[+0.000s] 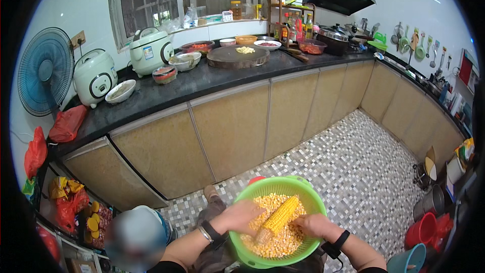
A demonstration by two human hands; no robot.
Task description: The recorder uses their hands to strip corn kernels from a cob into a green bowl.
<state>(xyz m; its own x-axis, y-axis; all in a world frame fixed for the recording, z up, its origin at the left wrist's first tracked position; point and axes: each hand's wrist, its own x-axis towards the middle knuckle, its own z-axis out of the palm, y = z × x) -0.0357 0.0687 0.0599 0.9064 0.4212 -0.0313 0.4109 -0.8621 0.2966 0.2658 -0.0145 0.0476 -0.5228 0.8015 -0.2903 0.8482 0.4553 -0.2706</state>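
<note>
A green plastic colander point(320, 201) rests on my lap, holding many loose corn kernels point(282, 246). One whole yellow corn cob point(278, 218) lies slantwise on the kernels between my hands. My left hand point(244, 216) reaches over the colander's left side, its fingers on or just above the kernels beside the cob's lower end. On the right side, my right hand point(310, 225) is bent at the kernels near the cob, with its fingertips partly hidden; whether it holds kernels cannot be told. Both wrists wear dark bands.
A dark countertop point(144, 94) carries rice cookers point(151, 51), bowls and a round chopping board point(237, 58) with chopped pale food. Blue fan point(45, 72) at left. A blurred round shape point(136, 239) is at lower left; red point(420, 229) and teal buckets point(407, 259) stand at lower right.
</note>
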